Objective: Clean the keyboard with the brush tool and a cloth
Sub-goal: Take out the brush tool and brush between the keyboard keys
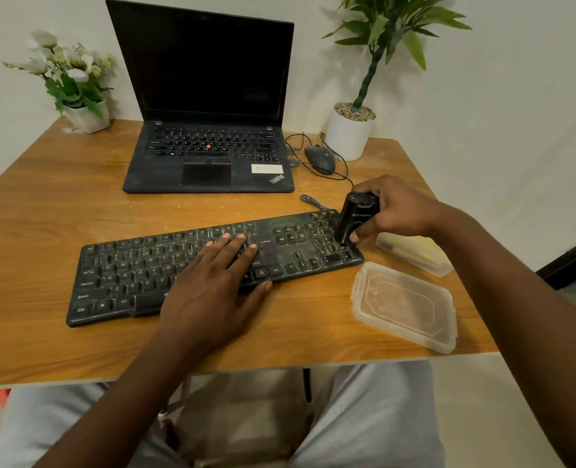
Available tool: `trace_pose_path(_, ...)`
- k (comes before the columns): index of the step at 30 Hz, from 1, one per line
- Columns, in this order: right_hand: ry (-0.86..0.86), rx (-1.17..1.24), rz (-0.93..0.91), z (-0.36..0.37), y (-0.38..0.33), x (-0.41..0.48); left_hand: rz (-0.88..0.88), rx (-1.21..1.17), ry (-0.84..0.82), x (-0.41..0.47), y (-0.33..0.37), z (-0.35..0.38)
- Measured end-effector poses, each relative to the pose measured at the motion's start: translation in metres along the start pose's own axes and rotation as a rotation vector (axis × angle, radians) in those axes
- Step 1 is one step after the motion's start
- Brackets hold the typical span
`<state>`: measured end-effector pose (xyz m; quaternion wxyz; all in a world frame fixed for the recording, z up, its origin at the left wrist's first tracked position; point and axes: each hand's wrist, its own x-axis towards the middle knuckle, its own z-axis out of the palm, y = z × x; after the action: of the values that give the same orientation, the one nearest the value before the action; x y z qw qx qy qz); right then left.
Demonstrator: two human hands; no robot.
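A dusty black keyboard [124,275] lies slanted across the wooden table [43,211]. My left hand [212,292] rests flat on its middle keys with the fingers spread, holding nothing. My right hand [394,211] grips a black cylindrical brush tool [354,217], held upright with its lower end touching the number pad at the keyboard's right end. A yellow cloth [414,246] lies inside a clear container just right of the keyboard, partly hidden by my right forearm.
An open black laptop [209,157] stands behind the keyboard. A black mouse [320,158] with its cable lies to the laptop's right. A clear plastic lid [404,305] sits near the front right edge. Two potted plants [87,116] [350,133] stand at the back corners.
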<state>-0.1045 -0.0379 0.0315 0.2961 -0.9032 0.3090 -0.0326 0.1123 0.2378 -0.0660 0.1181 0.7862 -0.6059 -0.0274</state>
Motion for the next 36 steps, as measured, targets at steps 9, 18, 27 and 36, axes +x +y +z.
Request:
trace_pose_path(9,-0.009,0.021,0.010,-0.007,0.006,-0.005,0.002,-0.001,-0.002,0.000,-0.001,0.002)
trace_pose_path(18,0.310,-0.013,0.002,0.017,-0.004,0.029,0.001,0.001,-0.003,0.000,0.000,-0.001)
trace_pose_path(27,-0.022,0.093,-0.043,0.006,-0.002,0.004,0.004,-0.001,0.001,0.000,-0.001,0.000)
trace_pose_path(36,0.044,0.077,-0.028,0.012,-0.011,0.018,0.006,0.003,-0.007,0.000,0.001,-0.002)
